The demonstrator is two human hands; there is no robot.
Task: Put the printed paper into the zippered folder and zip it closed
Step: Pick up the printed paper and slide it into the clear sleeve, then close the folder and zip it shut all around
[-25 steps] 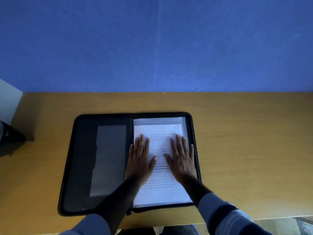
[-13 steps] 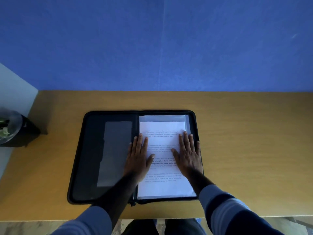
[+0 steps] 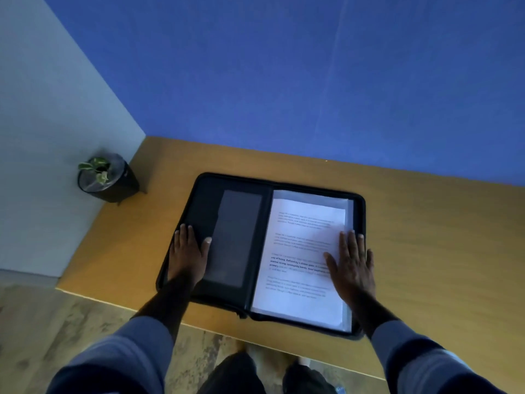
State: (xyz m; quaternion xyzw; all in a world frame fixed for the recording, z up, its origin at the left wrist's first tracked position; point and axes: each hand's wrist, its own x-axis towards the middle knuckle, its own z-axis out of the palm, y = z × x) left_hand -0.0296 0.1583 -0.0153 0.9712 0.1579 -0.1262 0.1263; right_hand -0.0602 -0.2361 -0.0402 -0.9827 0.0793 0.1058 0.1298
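While neither hand grips anything, both lie flat with fingers spread and straight on the open folder [image 3: 199, 200]. Left hand [image 3: 189, 253] presses palm-down on the outer edge of the folder's dark left half, its fingertips just inside the zipper rim and its thumb [image 3: 206, 241] reaching onto the grey pocket [image 3: 233, 240] beside it. Right hand [image 3: 350, 265] rests palm-down on the outer edge of the right half, thumb and inner fingers on the printed paper [image 3: 301, 251], the little finger over the folder's black rim.

Between the two hands the folder lies wide open and unzipped, flat on the tabletop [image 3: 440, 251]. Paper sits in the right half, on top of a slightly larger pale sheet or sleeve whose border shows beyond it at the far edge and at the right (which of the two it is cannot be told). Printed lines run across the page, too blurred to read.

Nearer the person than the hands, blue sleeves [image 3: 127, 351] cover both forearms from partway up. Far off past the left hand, at the tabletop's corner by the grey wall, a small plant pot [image 3: 109, 180] stands well apart from the folder. Behind the tabletop rises a blue wall [image 3: 284, 81].
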